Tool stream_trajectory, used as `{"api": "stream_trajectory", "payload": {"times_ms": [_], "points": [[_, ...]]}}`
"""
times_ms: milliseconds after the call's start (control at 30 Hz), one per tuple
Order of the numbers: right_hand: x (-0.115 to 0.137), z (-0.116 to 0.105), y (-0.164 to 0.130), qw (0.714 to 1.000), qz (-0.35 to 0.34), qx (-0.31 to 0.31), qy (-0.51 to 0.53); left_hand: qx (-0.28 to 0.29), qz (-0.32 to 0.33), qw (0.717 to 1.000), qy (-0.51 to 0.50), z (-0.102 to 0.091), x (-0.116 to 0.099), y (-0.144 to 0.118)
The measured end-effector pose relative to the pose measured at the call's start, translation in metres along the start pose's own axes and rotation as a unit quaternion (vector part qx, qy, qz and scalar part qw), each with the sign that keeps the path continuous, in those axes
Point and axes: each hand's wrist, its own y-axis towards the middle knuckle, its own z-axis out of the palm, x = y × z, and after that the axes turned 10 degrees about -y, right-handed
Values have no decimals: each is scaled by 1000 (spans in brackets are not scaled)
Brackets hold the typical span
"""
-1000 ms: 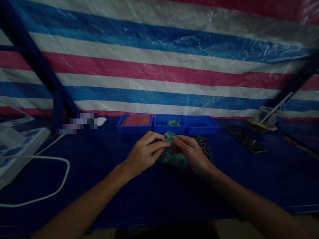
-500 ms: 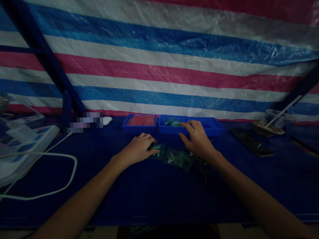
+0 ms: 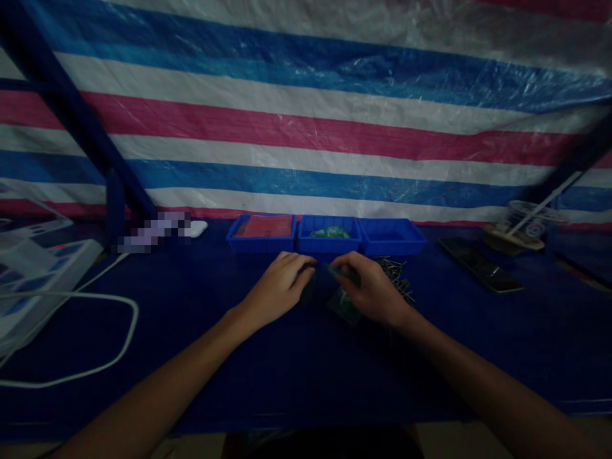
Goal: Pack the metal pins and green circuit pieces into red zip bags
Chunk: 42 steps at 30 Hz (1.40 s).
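My left hand (image 3: 282,284) is closed, thumb against fingers, on a small greenish clear plastic bag (image 3: 308,290), mostly hidden behind the fingers. Facing it, my right hand (image 3: 373,290) pinches another small greenish plastic bag (image 3: 340,272) between thumb and fingertips. Below the right hand lies a further clear bag (image 3: 343,307) with pale pieces in it, flat on the blue table (image 3: 287,376). A loose heap of screws (image 3: 394,274) spreads beside the right hand, which partly covers it.
Three blue bins stand along the back: one with red packets (image 3: 262,227), one with greenish bags (image 3: 331,232), and a right-hand bin (image 3: 392,236). A phone (image 3: 480,264) lies to the right. A power strip (image 3: 48,280) and white cable (image 3: 136,319) occupy the left.
My right hand has come back from the middle bin towards my left hand and closed on a bag. The left hand has shifted slightly right, lifting its bag. Fewer bags lie between them.
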Motion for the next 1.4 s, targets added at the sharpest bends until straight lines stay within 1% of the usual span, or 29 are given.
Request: {"api": "stream_trajectory", "payload": {"times_ms": [67,100,167,233,267,300,333,400,467,500,533,600,633,700,733,767,800,867,900,933,967,1000,1033,1067,1133,1167,1267,1333,1400], "points": [[4,-6,0,998,-27,-48,41,-5,-65,991,-114,-1,-6,1],[6,-8,0,995,-59,-67,47,-1,-106,978,-181,-2,-9,1],[10,-10,-3,987,-128,-91,29,16,-178,931,-318,-3,-14,2],[12,-8,-6,980,-166,-106,-13,29,-205,884,-420,-4,-18,1],[13,-7,-7,978,-168,-116,-33,30,-201,870,-449,-5,-19,1],[13,-6,-7,978,-159,-129,-49,24,-189,866,-462,-5,-19,1],[13,-5,-8,978,-140,-143,-58,11,-171,872,-459,-5,-19,1],[14,-5,-7,983,-83,-157,-55,-38,-119,907,-401,-5,-18,0],[15,-7,-5,990,-14,-141,-17,-92,-37,954,-284,-4,-17,-2],[17,-8,-4,992,19,-121,16,-107,16,971,-214,-4,-17,-3],[18,-9,-3,992,49,-96,59,-116,71,980,-146,-4,-17,-4],[20,-9,-1,980,104,-42,163,-114,162,979,-36,-4,-17,-5],[20,-8,-1,967,132,-19,215,-108,193,975,2,-4,-18,-6],[20,-6,1,938,184,11,295,-98,223,968,59,-5,-18,-6],[19,-6,2,928,200,13,313,-90,227,966,79,-6,-18,-6],[17,-8,4,928,204,0,313,-81,223,967,95,-7,-17,-6],[15,-12,8,935,195,-30,294,-73,212,969,107,-8,-15,-5],[8,-25,19,957,151,-140,205,-60,168,976,122,-11,-9,-2],[4,-32,27,961,124,-206,138,-54,141,981,126,-14,-5,-1],[-2,-39,35,957,97,-264,69,-45,113,984,129,-17,-1,-1],[-8,-43,43,954,67,-291,2,-32,86,987,133,-20,3,0],[-15,-46,49,956,38,-284,-60,-12,61,988,139,-24,8,0],[-22,-46,55,963,4,-245,-116,13,37,989,146,-27,12,0],[-29,-44,57,969,-27,-180,-165,42,15,987,153,-30,16,-1],[-41,-35,55,970,-49,-83,-224,95,-19,982,161,-34,23,-2],[-46,-30,51,969,-40,-65,-236,112,-26,980,162,-35,26,-3],[-48,-19,30,969,-7,-88,-232,129,-24,980,149,-33,31,-4],[-41,-17,17,973,-6,-104,-206,131,-28,982,137,-30,32,-3],[-28,-16,9,981,-16,-93,-168,124,-43,984,122,-27,32,-1]]}}
